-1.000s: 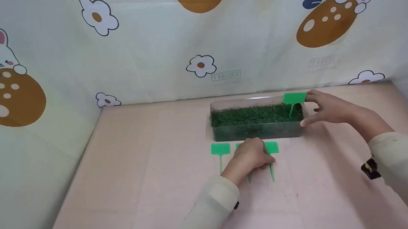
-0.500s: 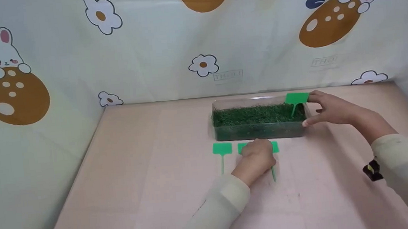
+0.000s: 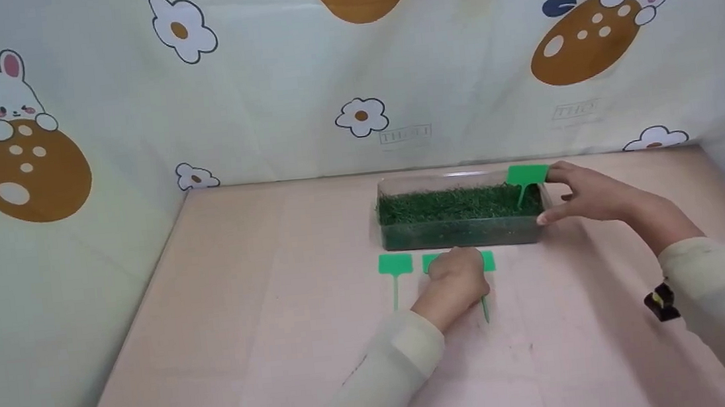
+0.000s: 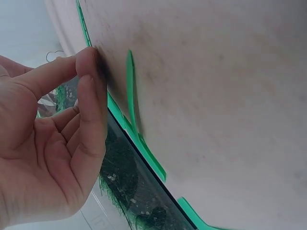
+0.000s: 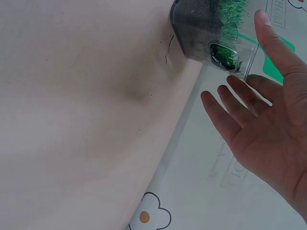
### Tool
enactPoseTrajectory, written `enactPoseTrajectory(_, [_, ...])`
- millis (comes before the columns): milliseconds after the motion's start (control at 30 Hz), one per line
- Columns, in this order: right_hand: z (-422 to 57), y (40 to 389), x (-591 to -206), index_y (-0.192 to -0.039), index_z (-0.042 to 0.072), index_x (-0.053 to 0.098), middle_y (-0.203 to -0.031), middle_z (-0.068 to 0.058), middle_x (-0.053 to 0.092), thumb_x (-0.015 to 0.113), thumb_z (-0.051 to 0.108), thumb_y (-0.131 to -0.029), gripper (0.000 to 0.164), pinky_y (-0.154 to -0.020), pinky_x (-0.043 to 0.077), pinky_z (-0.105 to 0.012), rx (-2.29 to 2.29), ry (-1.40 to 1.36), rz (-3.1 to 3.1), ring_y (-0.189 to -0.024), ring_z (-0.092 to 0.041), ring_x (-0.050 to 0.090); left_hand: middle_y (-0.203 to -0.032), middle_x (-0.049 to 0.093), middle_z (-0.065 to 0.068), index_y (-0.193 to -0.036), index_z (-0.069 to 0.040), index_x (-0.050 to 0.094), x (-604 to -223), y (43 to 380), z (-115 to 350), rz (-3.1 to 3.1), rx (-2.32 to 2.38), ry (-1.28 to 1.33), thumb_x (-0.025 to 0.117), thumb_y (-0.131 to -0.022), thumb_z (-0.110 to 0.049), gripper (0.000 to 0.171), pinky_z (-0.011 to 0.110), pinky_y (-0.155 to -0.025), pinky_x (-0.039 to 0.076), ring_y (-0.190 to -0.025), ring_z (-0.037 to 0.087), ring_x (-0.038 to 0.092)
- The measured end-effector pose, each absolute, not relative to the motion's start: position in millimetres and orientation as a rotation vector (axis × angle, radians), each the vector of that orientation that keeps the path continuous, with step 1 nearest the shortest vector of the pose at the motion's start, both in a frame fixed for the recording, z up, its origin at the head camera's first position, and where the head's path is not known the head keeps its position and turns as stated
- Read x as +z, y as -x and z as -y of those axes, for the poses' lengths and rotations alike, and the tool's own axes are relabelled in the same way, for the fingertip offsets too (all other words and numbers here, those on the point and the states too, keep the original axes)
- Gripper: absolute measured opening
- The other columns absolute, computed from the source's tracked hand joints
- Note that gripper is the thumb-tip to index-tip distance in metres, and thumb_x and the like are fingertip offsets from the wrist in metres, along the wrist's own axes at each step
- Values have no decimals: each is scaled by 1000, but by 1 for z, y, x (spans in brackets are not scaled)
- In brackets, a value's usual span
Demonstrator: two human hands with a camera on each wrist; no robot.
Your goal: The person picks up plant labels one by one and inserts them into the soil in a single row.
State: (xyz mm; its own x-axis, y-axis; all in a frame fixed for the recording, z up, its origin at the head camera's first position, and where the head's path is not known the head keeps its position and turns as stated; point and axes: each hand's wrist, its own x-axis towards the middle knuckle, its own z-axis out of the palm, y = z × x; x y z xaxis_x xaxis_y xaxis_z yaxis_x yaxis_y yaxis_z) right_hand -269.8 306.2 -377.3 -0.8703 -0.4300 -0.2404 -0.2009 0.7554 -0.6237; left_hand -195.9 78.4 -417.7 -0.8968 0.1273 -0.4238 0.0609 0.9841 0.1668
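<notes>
A clear plastic box (image 3: 462, 232) of artificial grass stands near the back of the table. One green plant label (image 3: 527, 175) is upright in the grass at its right end. My right hand (image 3: 594, 193) holds that end, thumb at the front corner and fingers at the back, with the other fingers spread in the right wrist view. Several more labels lie in front of the box. My left hand (image 3: 453, 286) pinches the stem of the rightmost label (image 3: 489, 261). It partly covers the middle label (image 3: 431, 262); the left label (image 3: 395, 264) lies beside it.
The pale table (image 3: 212, 298) extends around the box on all sides. Behind it rises a patterned cloth backdrop (image 3: 272, 92), with further cloth walls at the left and right. Dark wrist devices show beneath the sleeves.
My left hand has shifted slightly right onto the rightmost label's stem, covering more of that label, and has since stayed still. My right hand keeps its place at the box.
</notes>
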Motion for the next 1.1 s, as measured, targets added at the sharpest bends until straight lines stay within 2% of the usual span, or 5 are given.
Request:
enactPoseTrajectory(100, [-306, 269, -377, -149, 0, 39, -154, -25, 29, 80, 33, -85, 84, -111, 34, -64, -862, 487, -2584, -144, -43, 28, -125, 68, 1, -104, -12, 77, -418, 196, -76, -2674, 246, -151, 70, -91, -23, 18, 28, -57, 49, -72, 16, 54])
enactPoseTrajectory(233, [-307, 270, -377, -150, 0, 37, -154, -25, 29, 81, 33, -84, 85, -112, 33, -64, -870, 490, -2580, -145, -44, 28, -107, 70, 2, -85, -10, 77, -418, 196, -73, -2664, 300, -167, 70, -90, -19, 12, 28, -50, 40, -65, 17, 50])
enactPoseTrajectory(633, [-308, 270, -379, -150, 0, 36, -154, -25, 29, 80, 34, -85, 86, -112, 33, -63, -860, 488, -2576, -145, -44, 28, -53, 47, 0, -49, -12, 53, -420, 196, -71, -2634, 368, -153, 71, -87, -17, 42, 25, -40, 31, -46, 15, 41])
enactPoseTrajectory(800, [-307, 269, -379, -150, 0, 36, -155, -25, 28, 80, 34, -85, 86, -112, 33, -63, -856, 477, -2575, -145, -44, 28, -40, 38, -3, -45, -13, 49, -422, 194, -70, -2631, 417, -153, 72, -87, -20, 49, 24, -39, 29, -40, 13, 37])
enactPoseTrajectory(1100, [-308, 268, -380, -150, 0, 36, -155, -26, 28, 80, 33, -86, 85, -112, 35, -62, -870, 499, -2583, -146, -45, 27, -41, 29, -5, -48, -16, 40, -422, 192, -70, -2620, 437, -168, 74, -89, -32, 56, 24, -44, 27, -42, 12, 31])
